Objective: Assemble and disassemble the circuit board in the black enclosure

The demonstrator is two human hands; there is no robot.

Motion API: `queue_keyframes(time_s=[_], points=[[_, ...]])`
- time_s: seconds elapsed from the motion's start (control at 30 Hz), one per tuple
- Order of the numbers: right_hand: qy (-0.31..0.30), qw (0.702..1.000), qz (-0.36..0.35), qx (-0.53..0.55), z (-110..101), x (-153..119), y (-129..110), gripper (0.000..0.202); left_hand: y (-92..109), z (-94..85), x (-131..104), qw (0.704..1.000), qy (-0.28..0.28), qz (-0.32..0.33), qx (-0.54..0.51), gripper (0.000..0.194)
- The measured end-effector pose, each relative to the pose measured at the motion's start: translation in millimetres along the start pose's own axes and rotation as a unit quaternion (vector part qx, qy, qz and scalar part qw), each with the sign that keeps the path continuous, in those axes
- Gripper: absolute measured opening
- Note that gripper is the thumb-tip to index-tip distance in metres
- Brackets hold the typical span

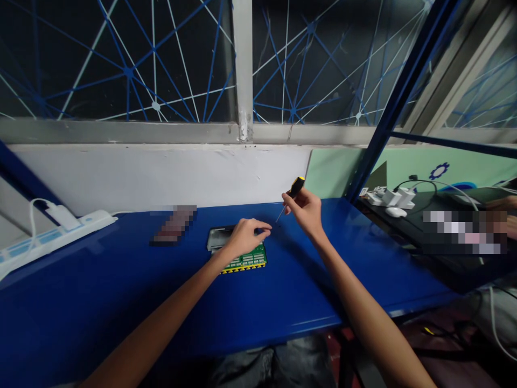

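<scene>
My right hand (pixel 307 213) grips a screwdriver (pixel 298 186) with a black and yellow handle. Its thin shaft slants down to the left, and the tip is close to the blue tabletop. My left hand (pixel 246 236) lies over a green circuit board (pixel 250 260) with a yellow-marked front edge. Thumb and forefinger come together in a pinch beside the screwdriver tip; anything between them is too small to make out. Behind and left of the board shows a grey casing (pixel 218 238), partly covered by my left hand.
A white power strip (pixel 60 229) with a plugged-in charger lies at the left. A blurred-out reddish object (pixel 174 226) is on the blue table (pixel 133 269). To the right, a black table holds white adapters (pixel 398 198) and cables, with another person's hand (pixel 503 213) at the edge.
</scene>
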State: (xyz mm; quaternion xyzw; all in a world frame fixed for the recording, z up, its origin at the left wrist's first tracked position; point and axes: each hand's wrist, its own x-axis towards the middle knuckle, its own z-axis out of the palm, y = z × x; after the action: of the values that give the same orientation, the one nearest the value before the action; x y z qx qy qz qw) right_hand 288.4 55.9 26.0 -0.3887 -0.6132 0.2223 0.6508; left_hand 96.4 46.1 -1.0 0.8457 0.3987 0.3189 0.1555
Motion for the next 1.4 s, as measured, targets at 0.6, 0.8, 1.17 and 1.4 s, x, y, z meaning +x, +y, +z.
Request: queue_keyframes(time_s=[0.6,0.8,1.17,1.4], points=[[-0.224,0.973,0.010,-0.050,59.9,-63.4,-29.9,0.029,-24.3,-54.1,-65.4,0.987,-0.091,0.027,-0.132,0.014],[-0.226,0.971,-0.015,-0.075,60.8,-64.9,-29.4,0.031,-23.0,-49.9,-66.1,0.987,-0.083,0.031,-0.133,0.013],[-0.231,0.969,-0.038,-0.074,61.3,-64.9,-31.1,0.031,-24.6,-48.9,-67.0,0.988,-0.081,0.034,-0.127,0.013],[-0.266,0.960,-0.053,-0.075,59.2,-61.5,-39.6,0.028,-22.9,-50.3,-67.1,0.988,-0.088,0.026,-0.126,0.010]])
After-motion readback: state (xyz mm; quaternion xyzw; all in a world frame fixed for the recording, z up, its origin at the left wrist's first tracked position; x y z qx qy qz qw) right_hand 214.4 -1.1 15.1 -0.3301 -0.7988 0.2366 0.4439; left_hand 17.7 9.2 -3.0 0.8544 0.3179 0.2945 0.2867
